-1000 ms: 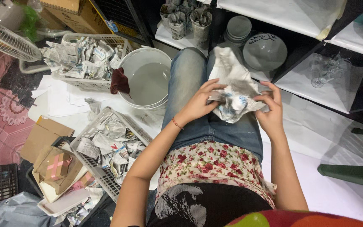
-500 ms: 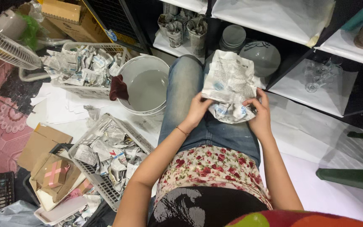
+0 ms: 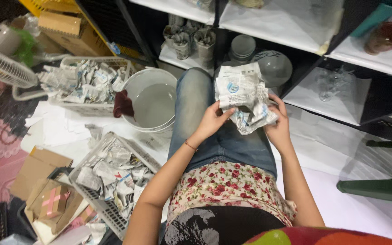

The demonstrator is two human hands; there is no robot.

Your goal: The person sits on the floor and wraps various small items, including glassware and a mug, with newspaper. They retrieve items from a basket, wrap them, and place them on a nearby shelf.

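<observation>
Item: crumpled newspaper bundle (image 3: 245,97), held over the seated person's lap, above the knees of the blue jeans (image 3: 214,131).

Holding: left hand (image 3: 212,121) grasps the bundle's lower left edge, thumb and fingers pinched on the paper. Right hand (image 3: 276,127) cups the lower right side, fingers curled round it from behind. Both hands are closed on the paper; the two-sided grip appears to support a wrapped shape from below while the upper sheet stands free.

Appearance: grey-white newsprint with dense print and a blue round mark on the upper sheet. Heavily creased; the top rises as a loose flap, the lower part bunches tight between the hands. Whether anything lies inside cannot be told.

Surroundings:
- White bucket (image 3: 153,102) on the floor just left of the leg, holding cloudy water, with a dark red cloth (image 3: 123,103) draped over its left rim.
- White basket (image 3: 85,84) beyond the bucket, full of newspaper wads.
- Second basket (image 3: 114,174) near the left elbow, likewise filled, within easy reach.
- Cardboard boxes (image 3: 46,181) at the lower left floor edge.
- Fan (image 3: 3,68) at the left edge.
- Shelf unit (image 3: 323,90) ahead, lined with white paper, carrying grey bowls (image 3: 273,66), stacked plates (image 3: 243,46), paper-wrapped cups (image 3: 191,41) and clear glassware (image 3: 330,81).
- Green chair (image 3: 386,181) at the right edge.
</observation>
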